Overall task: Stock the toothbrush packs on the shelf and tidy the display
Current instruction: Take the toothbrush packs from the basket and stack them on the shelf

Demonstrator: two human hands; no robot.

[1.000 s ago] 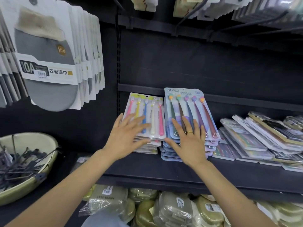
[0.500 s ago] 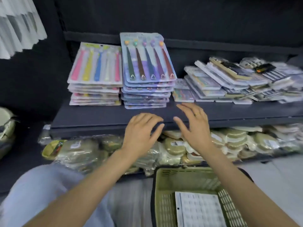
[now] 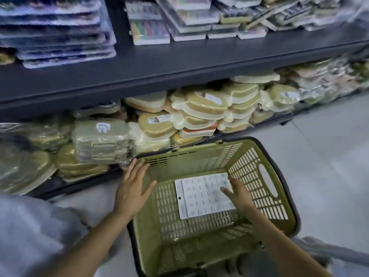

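A green plastic basket (image 3: 257, 172) stands on the floor below the shelf. One white pack (image 3: 201, 196) lies printed-back up on its bottom. My right hand (image 3: 238, 193) reaches into the basket with straight fingers touching the pack's right edge. My left hand (image 3: 132, 188) hovers flat and empty over the basket's left rim. A stack of blue toothbrush packs (image 3: 60, 31) lies at the top left on the dark shelf (image 3: 179, 64), blurred.
More flat packs (image 3: 189, 19) lie jumbled to the right on the same shelf. Below it, wrapped green and cream items (image 3: 199, 110) crowd the bottom shelf. Grey floor (image 3: 329, 156) spreads to the right of the basket. My grey-clad knee (image 3: 30, 236) is at lower left.
My view has dropped from the shelf to the basket. Both hands have come off the toothbrush stacks and moved down; the right one now touches the pack in the basket.
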